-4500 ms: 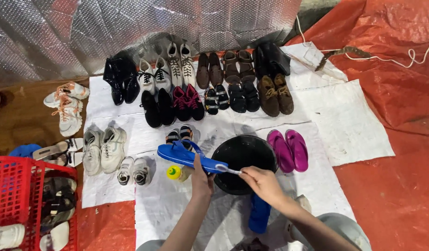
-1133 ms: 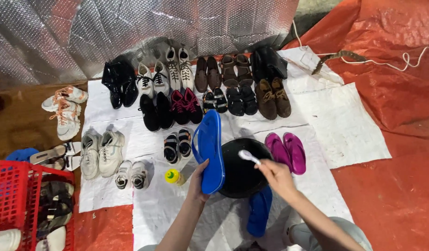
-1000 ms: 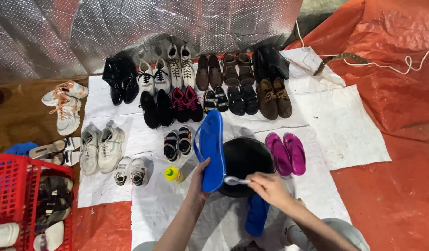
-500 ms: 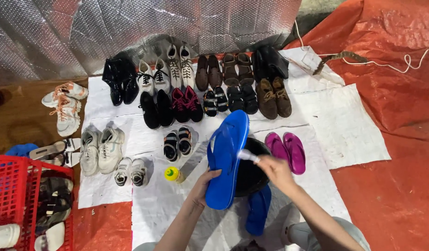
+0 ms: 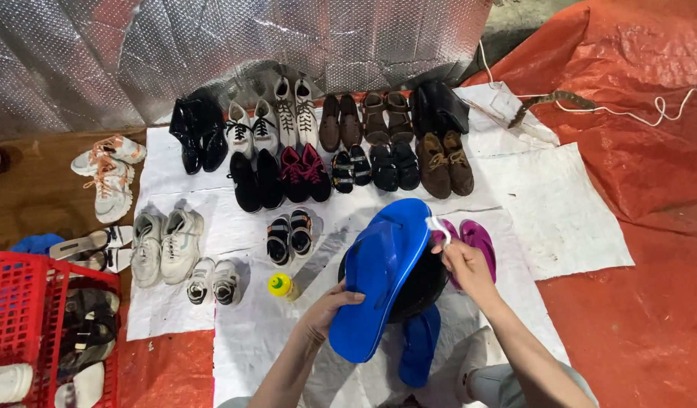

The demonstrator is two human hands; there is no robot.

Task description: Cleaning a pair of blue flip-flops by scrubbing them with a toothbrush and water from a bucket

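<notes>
Smooth blue rubber flip-flop (image 5: 380, 276), elongated oval

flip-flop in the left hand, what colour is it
Bright blue; the flip-flop shows plainly in the head view, held over a black basin.

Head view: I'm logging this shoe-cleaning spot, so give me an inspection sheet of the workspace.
Surface: white sheet over orange tarp.
Job's things: blue flip-flop held sole-up over black basin; second blue flip-flop beside it.
Clutter: rows of shoes, pink sandals, yellow bottle, red basket.
Grippers: left hand grips flip-flop; right hand holds white brush.
Cables: white cord.
Surroundings: silver foil backdrop.
</notes>
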